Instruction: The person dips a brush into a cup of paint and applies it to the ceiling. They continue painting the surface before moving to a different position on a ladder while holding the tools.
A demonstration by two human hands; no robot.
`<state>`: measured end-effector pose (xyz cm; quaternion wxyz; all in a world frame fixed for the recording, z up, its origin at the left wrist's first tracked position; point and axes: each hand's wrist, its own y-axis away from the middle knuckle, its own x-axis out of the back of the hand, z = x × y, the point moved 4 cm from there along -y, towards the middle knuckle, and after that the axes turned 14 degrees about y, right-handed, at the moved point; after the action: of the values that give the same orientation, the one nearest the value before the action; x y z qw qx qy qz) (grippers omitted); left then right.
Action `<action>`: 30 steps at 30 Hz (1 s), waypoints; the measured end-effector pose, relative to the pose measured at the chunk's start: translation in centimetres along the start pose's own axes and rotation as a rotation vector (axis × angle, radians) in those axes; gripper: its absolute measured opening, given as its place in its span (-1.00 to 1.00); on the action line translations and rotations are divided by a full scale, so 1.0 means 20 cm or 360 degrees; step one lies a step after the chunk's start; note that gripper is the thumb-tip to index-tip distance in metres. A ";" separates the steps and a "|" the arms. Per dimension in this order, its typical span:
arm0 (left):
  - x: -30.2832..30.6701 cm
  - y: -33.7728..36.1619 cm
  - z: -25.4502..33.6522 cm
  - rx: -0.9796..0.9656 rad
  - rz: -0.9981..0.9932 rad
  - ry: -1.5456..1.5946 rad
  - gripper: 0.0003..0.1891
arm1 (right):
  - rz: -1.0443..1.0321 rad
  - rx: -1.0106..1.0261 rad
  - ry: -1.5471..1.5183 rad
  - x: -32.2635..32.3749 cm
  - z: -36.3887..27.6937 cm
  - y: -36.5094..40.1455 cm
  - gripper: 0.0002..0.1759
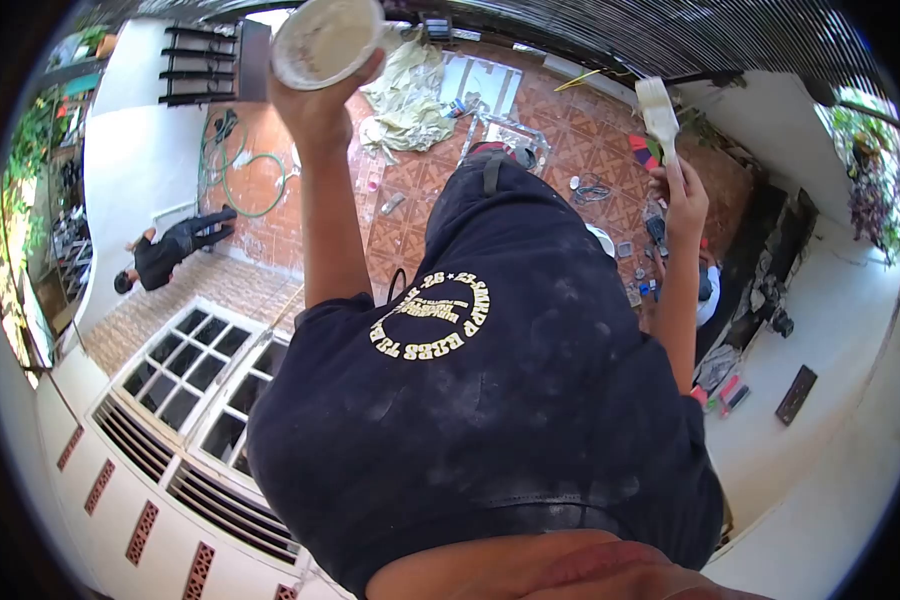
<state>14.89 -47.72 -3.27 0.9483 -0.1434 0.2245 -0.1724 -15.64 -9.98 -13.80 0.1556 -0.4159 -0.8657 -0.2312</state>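
My left hand (315,112) is raised at the upper left, fingers wrapped round a round whitish tub (328,42). The tub is tilted so its inside shows, with pale and brownish residue in it. On the right, my right hand (683,198) grips the handle of a flat paintbrush (660,112). The brush points up and its wide bristles look cream-white. A wide gap separates brush and tub, with my dark, dust-marked shirt (490,370) between and below my arms.
Crumpled pale sheeting (410,95) and a whitish frame (515,140) lie on the tiled floor beyond my feet. A green hose (255,188) coils at left, near a person (175,250) in dark clothes. Another person (708,285) is partly hidden behind my right arm. White-framed windows (195,365) line the lower left.
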 end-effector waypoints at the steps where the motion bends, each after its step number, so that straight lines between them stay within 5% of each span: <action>1: -0.07 0.00 -0.06 0.0058 -0.0097 -0.0048 -0.24 | 0.0094 -0.0086 -0.0198 0.07 0.04 0.09 -0.63; 9: -0.95 0.28 -0.39 0.0542 -0.0939 0.0356 0.02 | 0.1207 0.0134 -0.0720 0.46 -0.18 0.74 -0.59; 13: -1.31 0.55 -0.40 0.0641 -0.1367 0.0443 -0.08 | 0.1637 0.0430 -0.0713 0.58 -0.35 0.98 -0.62; 17: -1.53 0.83 -0.33 0.1056 -0.1634 0.0610 -0.14 | 0.1672 0.0328 -0.1240 0.61 -0.27 1.19 -0.62; 25: -1.70 1.25 -0.28 0.1386 -0.2114 0.0716 -0.20 | 0.1813 0.0315 -0.1190 0.58 -0.43 1.54 -0.57; 30: -1.75 1.39 -0.21 0.1495 -0.2304 0.0836 -0.20 | 0.2301 0.0220 -0.1472 0.53 -0.26 1.73 -0.64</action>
<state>-9.18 -9.86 -3.52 0.4868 0.1967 0.1950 -0.8284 5.75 13.03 4.90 -0.0786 -0.9070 -0.3769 0.1705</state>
